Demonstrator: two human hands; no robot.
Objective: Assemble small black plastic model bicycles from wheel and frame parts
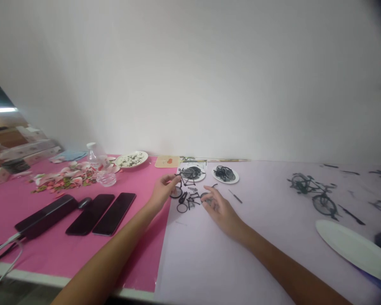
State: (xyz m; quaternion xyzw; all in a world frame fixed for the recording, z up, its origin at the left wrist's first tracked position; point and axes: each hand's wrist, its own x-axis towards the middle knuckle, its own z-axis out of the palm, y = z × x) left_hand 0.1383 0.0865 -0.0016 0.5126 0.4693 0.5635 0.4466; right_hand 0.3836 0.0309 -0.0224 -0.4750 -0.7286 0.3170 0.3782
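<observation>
My left hand (163, 191) is closed in a pinch on a thin black model bicycle frame (188, 183), held above the white paper in front of a plate. My right hand (221, 208) hovers low over the paper, fingers apart and nothing visibly gripped. Beside its fingertips lies a small dark wheel (203, 196), partly covered by them. Between my hands are several loose black bicycle parts, among them a ring-shaped tyre (182, 208). Under my left fingers another wheel (177, 192) shows. A small screwdriver (236, 196) rests to the right.
Behind stand two white plates of black parts, the right plate (237, 178) nearest. An assembled model bicycle (314, 188) and an oval white plate (352, 248) are at right. Left, on pink cloth, are two phones (114, 214), a power bank (47, 216), petals (73, 180) and a bottle (94, 153).
</observation>
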